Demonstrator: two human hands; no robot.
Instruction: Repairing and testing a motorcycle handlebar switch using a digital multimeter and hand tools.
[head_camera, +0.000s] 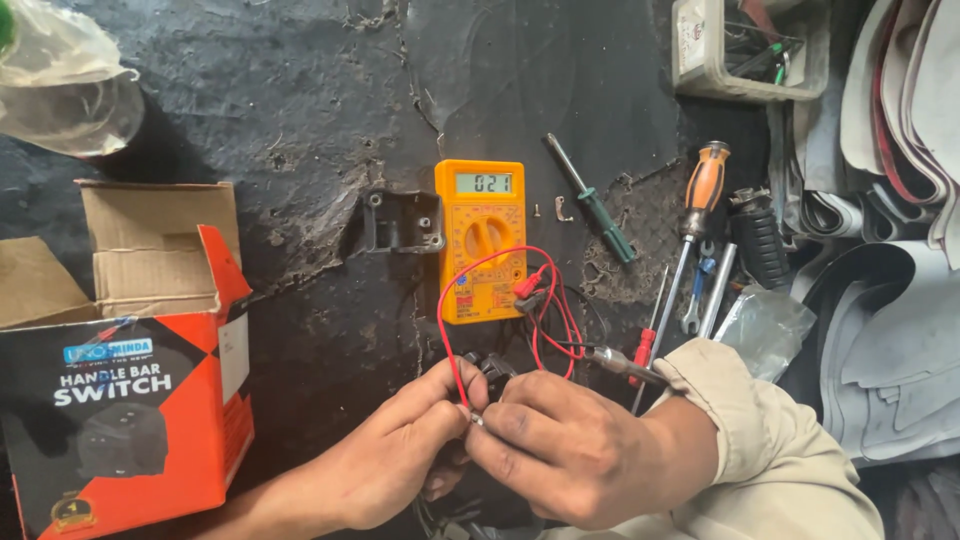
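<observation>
Both hands meet low on the dark desk (300, 120): left hand (395, 455) and right hand (570, 450) have fingers pinched on a small black switch part (492, 370), just below the yellow multimeter (481, 240) with red leads (450, 330).

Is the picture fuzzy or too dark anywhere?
Head view: the yellow meter and both hands, left hand and right hand, look sharp and evenly lit. The dark bench swallows detail. The plastic bag at the top left is blurry, with soft glare.
</observation>
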